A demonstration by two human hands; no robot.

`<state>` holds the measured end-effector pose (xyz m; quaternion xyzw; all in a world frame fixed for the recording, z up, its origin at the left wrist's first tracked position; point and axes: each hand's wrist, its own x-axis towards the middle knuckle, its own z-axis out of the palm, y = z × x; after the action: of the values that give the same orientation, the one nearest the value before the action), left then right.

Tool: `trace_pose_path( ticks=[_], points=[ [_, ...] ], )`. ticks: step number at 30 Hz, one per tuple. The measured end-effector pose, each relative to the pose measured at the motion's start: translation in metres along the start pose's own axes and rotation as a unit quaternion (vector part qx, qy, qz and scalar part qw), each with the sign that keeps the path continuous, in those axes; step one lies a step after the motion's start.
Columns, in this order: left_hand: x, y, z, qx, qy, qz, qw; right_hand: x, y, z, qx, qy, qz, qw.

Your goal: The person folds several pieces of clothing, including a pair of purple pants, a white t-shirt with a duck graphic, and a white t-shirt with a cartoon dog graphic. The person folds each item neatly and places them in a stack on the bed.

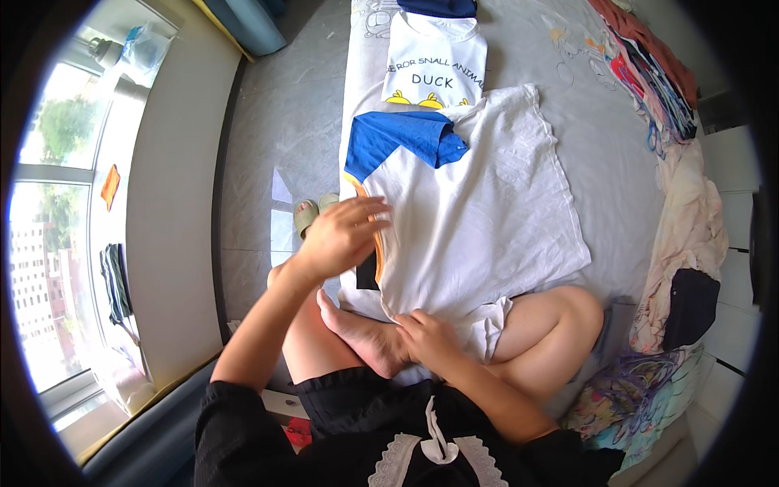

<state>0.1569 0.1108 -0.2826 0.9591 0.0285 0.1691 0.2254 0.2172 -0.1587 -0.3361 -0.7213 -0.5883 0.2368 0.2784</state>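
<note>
A white shirt (475, 207) with a blue sleeve (395, 137) and an orange-trimmed neckline (380, 262) lies spread sideways on the bed before me. Its blue sleeve is folded inward over the body, and the hem is on the right. My left hand (350, 234) is over the neckline, fingers spread and slightly blurred; whether they touch the cloth is hard to tell. Low on the shirt, my right hand (429, 341) pinches the near edge beside my bare foot. Some crumpled white cloth (490, 332) lies just right of that hand.
A folded white T-shirt (435, 61) with duck print lies beyond, next to dark blue folded cloth (438, 7). Piled clothes (657, 79) and a peach crumpled cloth (688, 225) line the bed's right side. Green slippers (305, 218) are on the floor at left, near a window (55, 195).
</note>
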Motion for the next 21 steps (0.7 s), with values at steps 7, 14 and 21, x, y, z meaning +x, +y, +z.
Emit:
trace_pose_path(
  ticks=[7,14,21],
  points=[
    [0.07,0.002,0.023,-0.126,-0.086,-0.037,0.988,-0.01,-0.009,-0.024,-0.116,-0.056,-0.021,0.991],
    [-0.02,0.1,0.067,-0.408,-0.359,-0.036,0.839,-0.041,0.007,-0.057,-0.116,-0.018,-0.021,0.993],
    [-0.073,0.166,0.123,-0.267,-0.01,-0.154,0.951,-0.031,-0.007,-0.081,0.117,-0.006,-0.085,0.989]
  ],
)
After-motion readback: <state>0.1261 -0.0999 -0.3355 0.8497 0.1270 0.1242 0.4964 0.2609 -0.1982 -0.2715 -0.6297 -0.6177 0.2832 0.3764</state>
